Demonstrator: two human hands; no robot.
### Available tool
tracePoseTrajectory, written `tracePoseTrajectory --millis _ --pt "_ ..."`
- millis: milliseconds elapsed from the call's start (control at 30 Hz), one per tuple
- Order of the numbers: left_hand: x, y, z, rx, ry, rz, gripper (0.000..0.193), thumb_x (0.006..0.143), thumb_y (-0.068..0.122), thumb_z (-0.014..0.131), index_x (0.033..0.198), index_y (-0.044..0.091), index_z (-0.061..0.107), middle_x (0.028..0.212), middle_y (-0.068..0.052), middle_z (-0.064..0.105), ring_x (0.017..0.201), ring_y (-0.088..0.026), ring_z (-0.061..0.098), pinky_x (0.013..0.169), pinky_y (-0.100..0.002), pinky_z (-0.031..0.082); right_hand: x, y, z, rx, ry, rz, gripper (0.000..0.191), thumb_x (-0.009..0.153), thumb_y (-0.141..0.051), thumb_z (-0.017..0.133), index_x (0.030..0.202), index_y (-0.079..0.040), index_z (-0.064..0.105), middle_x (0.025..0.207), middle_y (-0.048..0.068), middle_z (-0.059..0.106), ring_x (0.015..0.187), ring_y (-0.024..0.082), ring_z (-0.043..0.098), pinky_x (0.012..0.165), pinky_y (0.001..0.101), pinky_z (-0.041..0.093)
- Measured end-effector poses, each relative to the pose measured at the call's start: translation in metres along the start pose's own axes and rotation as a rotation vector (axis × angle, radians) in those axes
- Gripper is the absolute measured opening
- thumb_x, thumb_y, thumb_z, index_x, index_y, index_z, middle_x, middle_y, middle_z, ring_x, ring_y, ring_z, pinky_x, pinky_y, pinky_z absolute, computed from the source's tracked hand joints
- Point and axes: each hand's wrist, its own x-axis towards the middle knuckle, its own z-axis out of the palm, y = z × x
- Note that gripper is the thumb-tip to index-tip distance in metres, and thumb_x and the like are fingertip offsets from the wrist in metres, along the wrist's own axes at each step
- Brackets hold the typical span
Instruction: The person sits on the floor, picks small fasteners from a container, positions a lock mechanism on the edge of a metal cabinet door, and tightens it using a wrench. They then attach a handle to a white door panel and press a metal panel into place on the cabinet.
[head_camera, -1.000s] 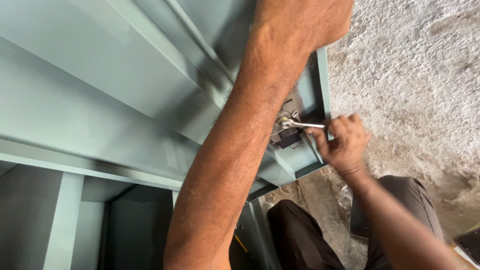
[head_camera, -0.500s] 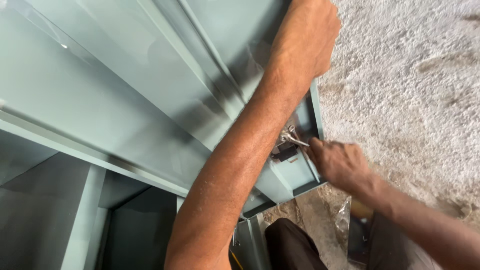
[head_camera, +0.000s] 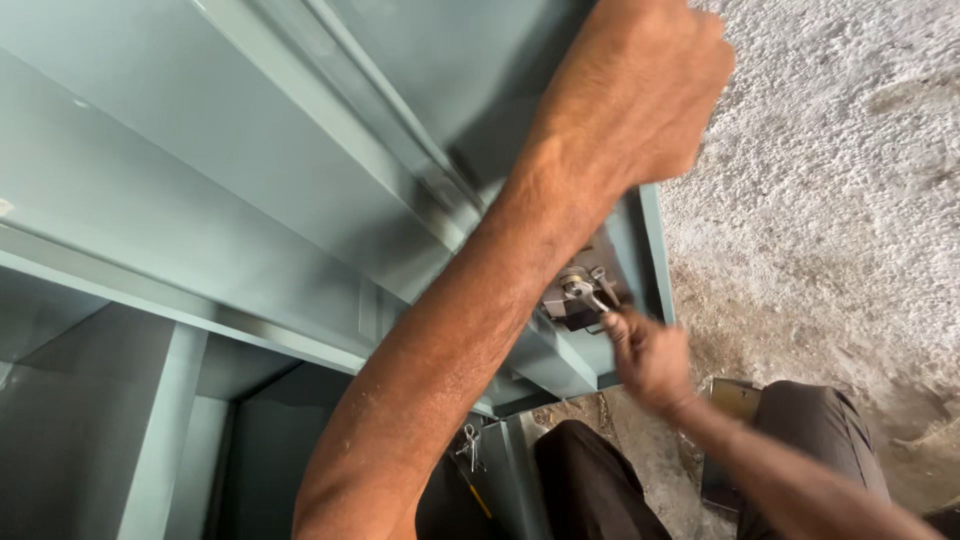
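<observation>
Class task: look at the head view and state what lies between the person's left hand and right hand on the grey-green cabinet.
In the head view, a small metal fitting lies between the left hand above and the right hand below.

Small silvery spanner (head_camera: 598, 297), slim and slightly blurred, tilted with its head on a round metal nut and bolt fitting (head_camera: 572, 284) by a dark block, set in the grey-green steel cabinet (head_camera: 250, 180) near its corner edge.

Grey-green metal cabinet (head_camera: 250, 180) — silver wrench (head_camera: 590, 295), dark brown trousers (head_camera: 590, 490) — mottled grey floor (head_camera: 830, 180)
</observation>
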Motion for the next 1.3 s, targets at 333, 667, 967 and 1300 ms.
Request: tracePoseTrajectory --millis 333,667,967,1300 --pt "-0.004 0.001 0.004 -0.160 0.232 -0.136 0.024 0.064 0.016 0.070 0.047 0.021 0.053 0.042 0.004 0.038 0.041 -0.013 0.027 0.045 -0.035 0.029 -0.034 -0.095 0.108 1.520 0.274 0.495 0.051 0.107 -0.051 0.047 0.069 -0.017 0.042 0.056 -0.005 0.038 0.047 0.008 0.033 0.042 0.0264 0.027" --pt "-0.016 -0.021 -0.068 -0.146 0.133 0.093 0.025 0.074 0.031 0.068 0.050 0.024 0.066 0.047 -0.002 0.053 0.058 -0.022 0.047 0.081 -0.044 0.038 -0.095 0.012 0.002 0.991 0.489 -0.103 0.026 0.109 -0.019 0.046 0.091 -0.007 0.063 0.094 0.011 0.068 0.072 0.017 0.069 0.055 0.0309 0.060" --pt "-0.035 -0.007 -0.129 -0.251 0.249 0.052 0.023 0.067 0.032 0.064 0.053 0.015 0.061 0.058 -0.005 0.043 0.070 -0.023 0.043 0.097 -0.044 0.043 0.083 0.019 -0.045 1.104 -0.629 0.451 0.029 0.101 -0.022 0.062 0.126 -0.008 0.064 0.092 0.007 0.068 0.069 0.013 0.056 0.054 0.0284 0.043" --pt "-0.028 0.001 -0.125 -0.185 0.196 0.050 0.030 0.076 0.034 0.067 0.053 0.016 0.060 0.055 -0.002 0.045 0.064 -0.021 0.044 0.102 -0.046 0.043 0.088 0.012 -0.042 0.987 -0.621 0.007 0.033 0.098 -0.015 0.066 0.123 0.006 0.065 0.112 0.019 0.069 0.096 0.024 0.065 0.077 0.0397 0.056"
